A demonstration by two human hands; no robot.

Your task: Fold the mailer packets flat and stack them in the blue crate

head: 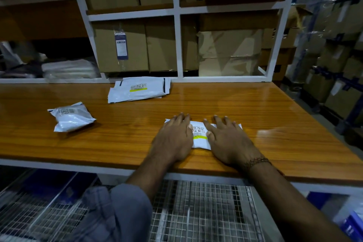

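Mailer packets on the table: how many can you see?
3, at least: one under both hands, a puffy one at left, and a flat pile near the shelf that may hold several.

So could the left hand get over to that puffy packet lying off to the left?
Probably yes: the wooden table between the left hand and the puffy packet is bare, though the hand would have to leave the packet it presses.

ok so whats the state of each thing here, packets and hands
left hand: open, pressing flat on the near packet
right hand: open, pressing flat on the near packet
near packet: flat under both hands, label up
puffy packet: lying loose, unfolded
flat pile: lying at the back of the table
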